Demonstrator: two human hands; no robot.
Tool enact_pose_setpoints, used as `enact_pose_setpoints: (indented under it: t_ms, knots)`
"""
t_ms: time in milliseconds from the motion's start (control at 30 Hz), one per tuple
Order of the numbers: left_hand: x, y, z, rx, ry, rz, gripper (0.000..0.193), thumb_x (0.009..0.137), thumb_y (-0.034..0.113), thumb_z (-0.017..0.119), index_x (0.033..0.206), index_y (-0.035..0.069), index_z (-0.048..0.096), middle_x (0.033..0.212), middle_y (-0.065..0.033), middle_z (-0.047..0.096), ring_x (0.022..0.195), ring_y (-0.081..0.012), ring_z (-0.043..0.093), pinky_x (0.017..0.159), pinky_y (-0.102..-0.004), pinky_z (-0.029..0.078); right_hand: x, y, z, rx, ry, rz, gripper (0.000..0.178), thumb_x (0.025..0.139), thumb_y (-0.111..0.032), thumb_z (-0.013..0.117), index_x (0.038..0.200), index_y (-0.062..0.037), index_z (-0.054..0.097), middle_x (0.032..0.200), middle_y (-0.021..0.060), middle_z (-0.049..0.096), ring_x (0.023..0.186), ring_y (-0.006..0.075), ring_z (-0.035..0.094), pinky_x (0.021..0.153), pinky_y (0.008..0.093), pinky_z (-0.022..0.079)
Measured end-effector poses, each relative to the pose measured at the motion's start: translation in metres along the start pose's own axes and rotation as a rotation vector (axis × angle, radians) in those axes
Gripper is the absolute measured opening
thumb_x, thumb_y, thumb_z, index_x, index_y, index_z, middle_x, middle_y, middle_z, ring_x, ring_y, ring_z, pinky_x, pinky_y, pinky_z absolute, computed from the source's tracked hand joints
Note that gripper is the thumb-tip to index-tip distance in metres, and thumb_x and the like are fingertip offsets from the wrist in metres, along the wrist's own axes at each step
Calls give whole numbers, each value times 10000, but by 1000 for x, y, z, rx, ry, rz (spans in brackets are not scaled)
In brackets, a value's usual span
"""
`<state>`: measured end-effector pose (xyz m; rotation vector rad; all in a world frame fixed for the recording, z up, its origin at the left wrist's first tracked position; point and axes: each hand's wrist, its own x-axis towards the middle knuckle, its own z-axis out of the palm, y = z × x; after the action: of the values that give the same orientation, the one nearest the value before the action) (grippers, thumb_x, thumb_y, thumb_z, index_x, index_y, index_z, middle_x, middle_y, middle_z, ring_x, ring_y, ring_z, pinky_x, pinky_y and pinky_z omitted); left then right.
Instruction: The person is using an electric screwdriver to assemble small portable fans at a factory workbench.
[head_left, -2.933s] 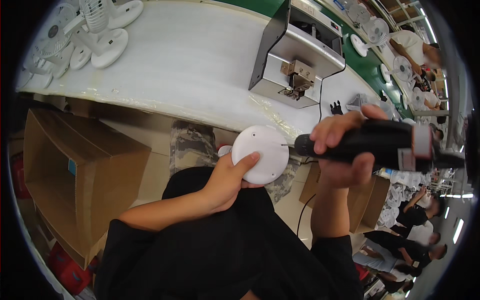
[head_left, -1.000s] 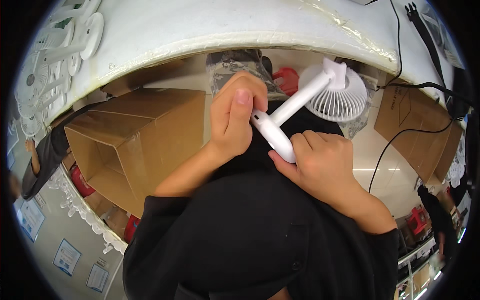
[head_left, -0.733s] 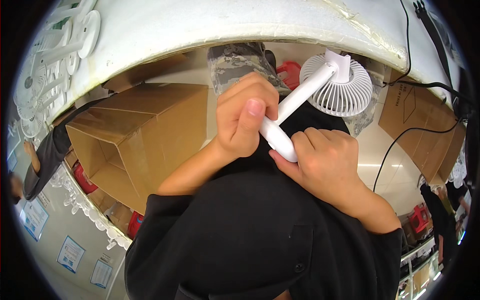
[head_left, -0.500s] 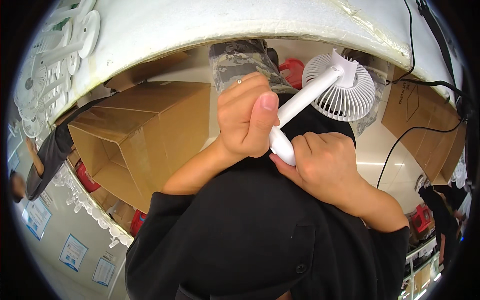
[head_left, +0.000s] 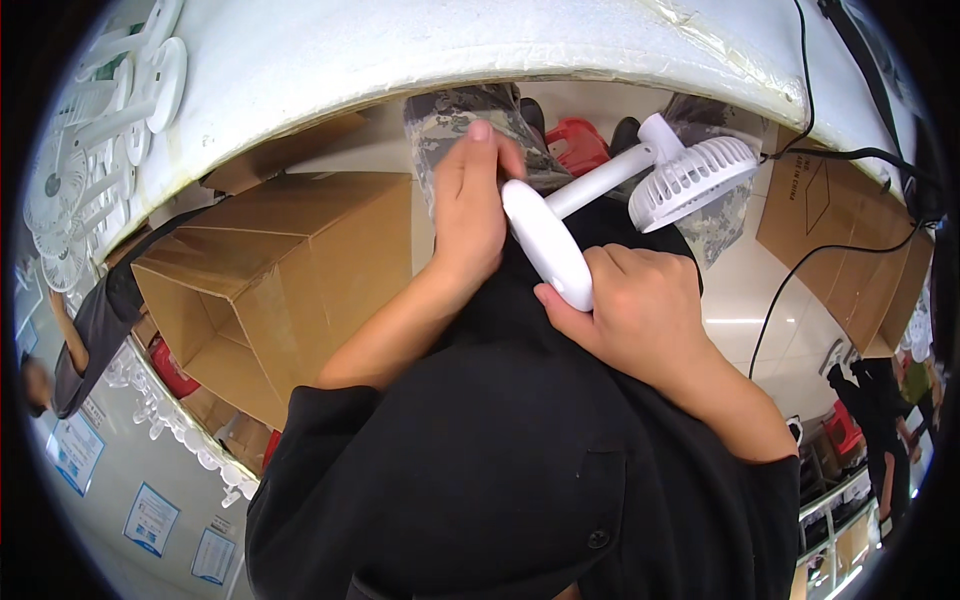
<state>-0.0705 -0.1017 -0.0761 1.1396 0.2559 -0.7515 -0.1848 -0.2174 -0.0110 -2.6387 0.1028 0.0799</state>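
A white desk fan (head_left: pixel 602 184) is held over my lap, tilted, with its slatted head (head_left: pixel 695 183) up and to the right. The fan's rounded base (head_left: pixel 548 245) points toward me. My right hand (head_left: pixel 645 312) grips the lower right end of this base, thumb on the near side. Beside the base's upper left end is my left hand (head_left: pixel 468 205), open, fingers stretched out. Its palm side is turned to the base; whether it touches the rim I cannot tell.
A white-covered table (head_left: pixel 400 45) curves across the far side, with several white fans (head_left: pixel 75 185) at its left. An open cardboard box (head_left: pixel 290 270) stands at left, another carton (head_left: pixel 845 250) at right. Black cables (head_left: pixel 800 275) hang on the right. Other people are at both sides.
My left hand has let go of the stem and opened. The fan has turned, so its base shows broadly and its head is seen more from the side. My right hand has stayed by the base.
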Motion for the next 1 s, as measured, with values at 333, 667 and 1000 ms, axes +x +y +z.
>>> enact_pose_setpoints:
  t_ms: [333, 667, 1000]
  knots:
    - [-8, 23, 2, 911, -460, 955, 417, 944, 172, 379, 573, 51, 527, 599, -57, 519, 572, -166, 408, 597, -275, 357, 16, -3, 1, 14, -57, -31, 297, 766, -317, 656, 632, -61, 588, 554, 87, 587, 400, 247, 525, 384, 321, 393]
    - [-4, 13, 8, 584, -74, 296, 375, 919, 133, 406, 575, 46, 528, 619, -59, 519, 578, -171, 403, 579, -288, 357, 18, 18, -8, 46, -150, 36, 309, 754, -326, 683, 659, -43, 605, 570, 84, 594, 436, 280, 538, 442, 356, 426]
    - [6, 15, -1, 711, -412, 950, 278, 905, 122, 518, 638, 49, 547, 634, -67, 523, 569, -183, 421, 551, -274, 358, 23, 9, 7, -1, -166, 8, 372, 813, -374, 626, 663, -34, 620, 602, 102, 628, 447, 304, 570, 442, 359, 444]
